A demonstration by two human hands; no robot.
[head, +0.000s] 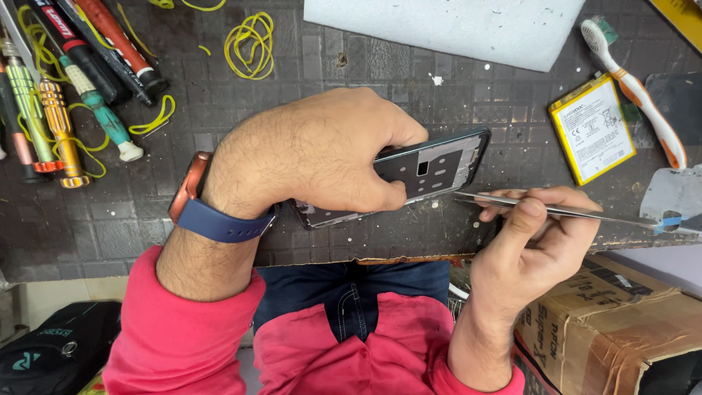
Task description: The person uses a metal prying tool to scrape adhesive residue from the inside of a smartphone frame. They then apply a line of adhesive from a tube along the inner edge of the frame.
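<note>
Left half of the phone frame hidden under the left hand. Screwdrivers cut off at far left edge. Tweezers' tail covered by blue tape.

screwdrivers crowd the left, bare mat mid-bench, battery right

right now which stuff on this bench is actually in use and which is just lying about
In use:
- opened phone frame, gripped by the left hand
- metal tweezers, pinched in the right hand

Lying about:
- yellow-edged battery
- toothbrush
- screwdrivers
- yellow rubber bands
- white foam sheet
- cardboard box
</note>
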